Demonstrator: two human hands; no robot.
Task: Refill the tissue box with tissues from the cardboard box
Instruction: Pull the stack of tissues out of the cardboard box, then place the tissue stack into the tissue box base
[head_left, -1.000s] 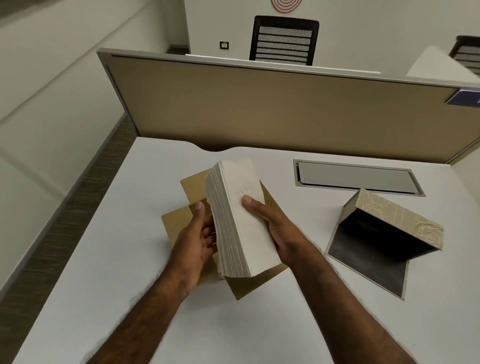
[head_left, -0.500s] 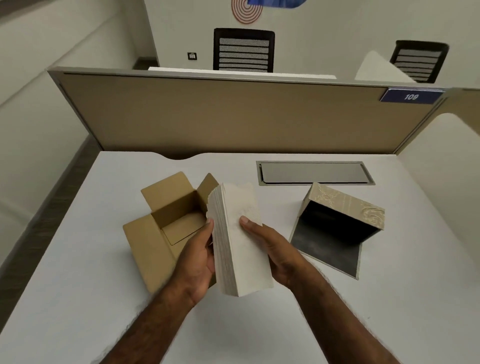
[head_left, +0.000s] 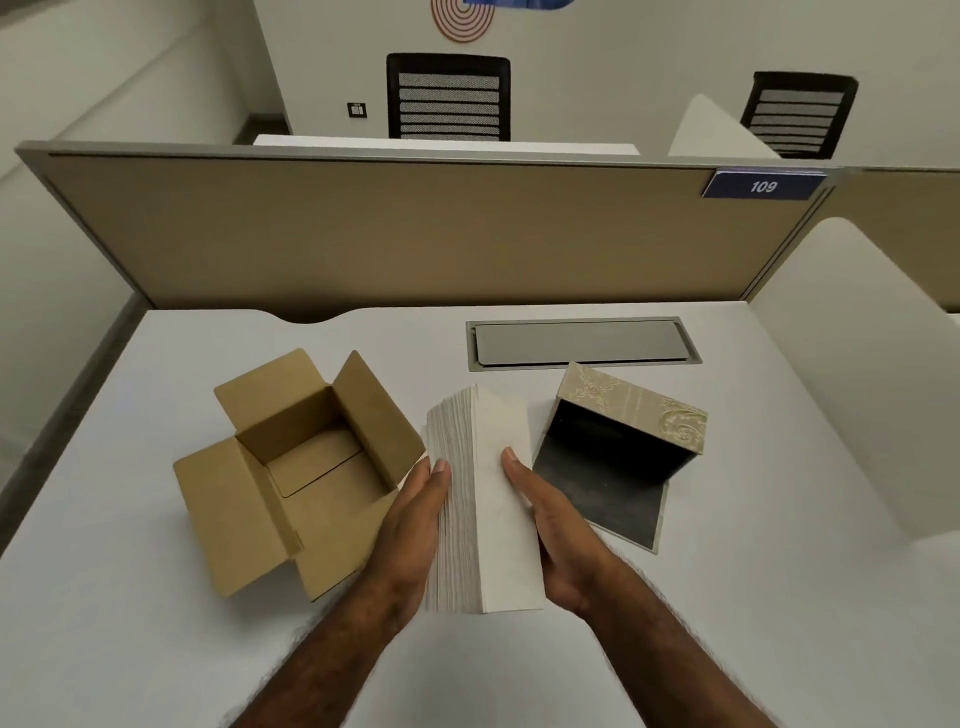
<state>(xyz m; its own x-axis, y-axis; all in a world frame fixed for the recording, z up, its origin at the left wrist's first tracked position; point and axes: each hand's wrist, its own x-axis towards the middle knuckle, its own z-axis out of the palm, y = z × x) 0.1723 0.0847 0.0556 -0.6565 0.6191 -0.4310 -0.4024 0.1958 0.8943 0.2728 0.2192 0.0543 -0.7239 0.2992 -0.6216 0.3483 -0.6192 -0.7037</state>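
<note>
I hold a thick white stack of tissues (head_left: 493, 499) between both hands, above the white desk (head_left: 779, 597). My left hand (head_left: 410, 540) presses its left side and my right hand (head_left: 556, 530) presses its right side. To the left stands the brown cardboard box (head_left: 249, 519), flaps open, its inside bare. To the right lies the beige patterned tissue box (head_left: 634, 410), hinged open, with a dark interior and its flat panel resting on the desk. The stack sits between the two boxes, touching neither.
A grey cable hatch (head_left: 576, 343) is set into the desk behind the boxes. A tan partition (head_left: 415, 234) with a "109" plate closes the far edge, and a white divider (head_left: 857, 389) stands at the right. Two office chairs are beyond.
The tissue stack has moved right, away from above the cardboard box toward the tissue box. The cardboard box's inside now shows bare. The head view has shifted too.
</note>
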